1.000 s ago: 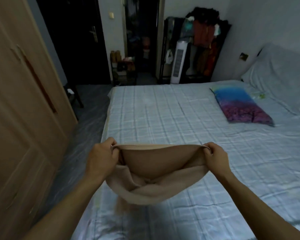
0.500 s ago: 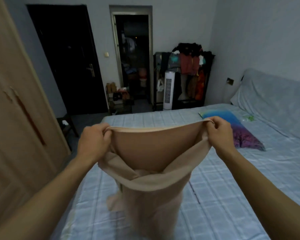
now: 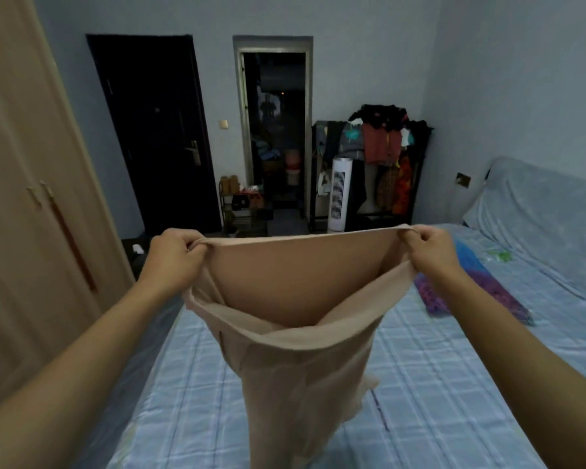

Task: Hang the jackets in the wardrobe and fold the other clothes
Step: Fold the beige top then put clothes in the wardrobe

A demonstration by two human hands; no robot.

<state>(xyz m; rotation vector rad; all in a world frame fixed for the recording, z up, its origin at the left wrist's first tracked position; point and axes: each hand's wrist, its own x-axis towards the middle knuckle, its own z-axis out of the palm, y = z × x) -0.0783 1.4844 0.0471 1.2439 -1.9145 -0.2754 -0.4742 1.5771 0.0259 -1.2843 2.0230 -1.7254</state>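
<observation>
Both hands pinch the top edge of a beige garment (image 3: 305, 299): left hand (image 3: 175, 253) on the left corner, right hand (image 3: 427, 252) on the right corner, fingers curled over the hem. Edge is pulled taut between them, roughly level. Far layer is stretched flat; near layer sags open in front, so the opening gapes toward the camera. Rest of the cloth hangs straight down from the hands (looks like a skirt or trousers held by the waistband, can't tell which). Lower end runs out of frame at the bottom, so contact with the bed (image 3: 437, 384) is not visible.

Garment is held in the air over the bed's near left part. Bed has a blue checked sheet. Blue-purple pillow (image 3: 481, 289) lies on it to the right, partly behind the right hand. Wardrobe (image 3: 31, 198), wooden, doors closed, stands left of the bed. Far wall: dark door (image 3: 156, 130), open doorway (image 3: 274, 137), white tower fan (image 3: 340, 194), loaded clothes rack (image 3: 386, 154).
</observation>
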